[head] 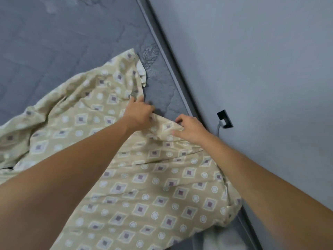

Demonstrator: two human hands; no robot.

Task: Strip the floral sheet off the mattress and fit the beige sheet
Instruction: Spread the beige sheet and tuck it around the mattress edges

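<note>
Beige sheet (pixel 144 177) lies loose and rumpled across the bare grey mattress (pixel 54 51), both the left hand (pixel 139 112) and right hand (pixel 191 130) pinching its edge; floral sheet appears gone, fitting remains.

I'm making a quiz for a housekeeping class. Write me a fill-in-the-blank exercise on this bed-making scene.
1. The beige sheet lies bunched on a bare mattress coloured ____.
2. The left hand and right hand both hold the sheet's ____.
3. The socket is mounted on the ____.
4. The sheet's pattern is diamonds and ____.

Missing words: grey; edge; wall; circles
</note>
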